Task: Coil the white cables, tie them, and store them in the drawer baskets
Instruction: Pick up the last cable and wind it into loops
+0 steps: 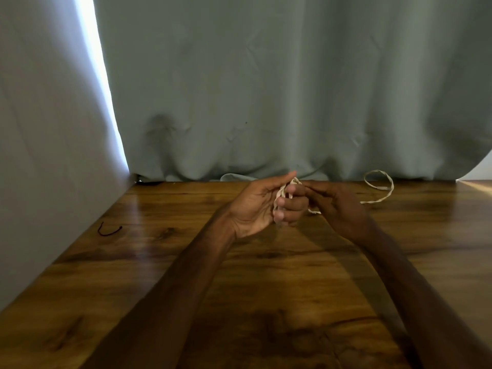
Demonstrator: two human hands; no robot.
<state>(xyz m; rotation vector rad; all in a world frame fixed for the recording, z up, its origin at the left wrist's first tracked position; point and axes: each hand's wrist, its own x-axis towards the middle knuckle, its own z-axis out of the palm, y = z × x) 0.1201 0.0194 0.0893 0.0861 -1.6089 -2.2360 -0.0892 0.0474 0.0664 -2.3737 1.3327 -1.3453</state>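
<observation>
Left hand (253, 206): palm turned inward, fingers curled round a small bundle of the thin white flat cable (281, 193), thumb extended along its top. Right hand (338, 206): in shadow; its fingertips appear to pinch the same cable just beside the bundle, at the left thumb tip. Both hands are held above the glossy brown wooden table (266, 288), near its far edge. The cable's free length runs right from the hands and lies looped on the table. A short black curved cord (109, 230) lies at the table's left side. A grey-green fabric curtain (266, 89) hangs behind.
</observation>
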